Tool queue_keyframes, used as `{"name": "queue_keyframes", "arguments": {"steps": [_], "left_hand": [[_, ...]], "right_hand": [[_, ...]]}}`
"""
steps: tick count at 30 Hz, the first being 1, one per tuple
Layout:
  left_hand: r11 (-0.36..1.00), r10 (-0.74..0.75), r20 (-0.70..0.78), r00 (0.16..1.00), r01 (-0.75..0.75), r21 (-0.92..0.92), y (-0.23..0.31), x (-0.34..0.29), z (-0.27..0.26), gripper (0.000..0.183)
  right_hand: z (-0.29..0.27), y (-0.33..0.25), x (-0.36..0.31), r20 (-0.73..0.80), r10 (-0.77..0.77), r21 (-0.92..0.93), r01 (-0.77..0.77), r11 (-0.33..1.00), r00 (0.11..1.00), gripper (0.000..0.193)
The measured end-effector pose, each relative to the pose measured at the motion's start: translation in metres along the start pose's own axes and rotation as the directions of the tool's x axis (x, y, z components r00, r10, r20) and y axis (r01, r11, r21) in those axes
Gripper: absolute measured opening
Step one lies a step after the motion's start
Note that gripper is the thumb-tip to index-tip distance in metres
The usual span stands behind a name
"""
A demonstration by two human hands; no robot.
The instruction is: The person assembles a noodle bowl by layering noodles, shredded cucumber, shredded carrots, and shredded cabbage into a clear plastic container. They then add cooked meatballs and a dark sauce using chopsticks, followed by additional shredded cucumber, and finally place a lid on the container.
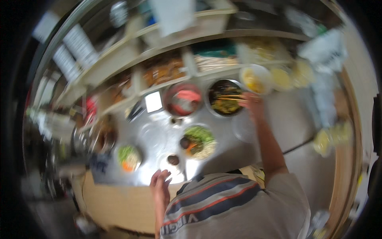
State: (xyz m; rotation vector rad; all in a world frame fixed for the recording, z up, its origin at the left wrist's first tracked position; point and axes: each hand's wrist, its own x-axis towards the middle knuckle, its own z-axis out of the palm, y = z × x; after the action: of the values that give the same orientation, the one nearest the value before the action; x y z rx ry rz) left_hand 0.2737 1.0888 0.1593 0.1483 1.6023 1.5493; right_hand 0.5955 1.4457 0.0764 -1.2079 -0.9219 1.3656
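Observation:
My right hand is closed round wooden chopsticks. Their tips reach into a round metal bowl of dark, leafy-looking food. Beside that hand stands a white bowl with something yellow inside. Down at the counter's front edge, my left hand has its fingers loosely bent and partly apart, with nothing visible in them. Closest to it is a small brown round item on a pale dish. A bowl of food sits farther in, showing green shreds, pale strands, an orange bit and a brown round piece.
Left of centre is a smaller bowl with green, white and orange food. A red bowl stands behind, near a white square. Divided bins line the back under a shelf. Clear plastic lids lie on the metal counter.

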Motion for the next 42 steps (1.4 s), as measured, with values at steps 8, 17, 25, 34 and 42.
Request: {"name": "queue_keyframes", "arguments": {"steps": [8,17,25,34,42], "left_hand": [[0.993,-0.013,0.068,0.998,0.021,-0.117,0.011,-0.004,0.018,0.033],[0.992,0.01,0.062,0.998,-0.003,-0.123,0.013,-0.012,0.024,0.031],[1.0,-0.027,-0.051,0.998,0.027,0.007,0.004,-0.01,0.03,0.036],[0.999,-0.038,-0.057,0.998,0.038,0.0,0.009,-0.02,0.024,0.039],[0.986,-0.012,-0.092,0.996,-0.004,-0.169,-0.007,-0.02,-0.019,0.036]], "right_hand": [[-0.022,0.013,0.012,-0.01,0.043,0.178,-0.04,0.983,0.999,0.031],[-0.124,0.088,0.033,0.153,0.233,0.701,-0.272,0.659,0.96,0.02],[-0.056,0.026,-0.013,0.036,0.302,0.717,-0.236,0.656,0.953,0.015],[-0.018,-0.035,-0.036,0.033,0.301,0.648,-0.25,0.719,0.953,0.02],[0.11,-0.087,-0.093,0.169,0.346,0.455,-0.385,0.803,0.923,0.02]]}}
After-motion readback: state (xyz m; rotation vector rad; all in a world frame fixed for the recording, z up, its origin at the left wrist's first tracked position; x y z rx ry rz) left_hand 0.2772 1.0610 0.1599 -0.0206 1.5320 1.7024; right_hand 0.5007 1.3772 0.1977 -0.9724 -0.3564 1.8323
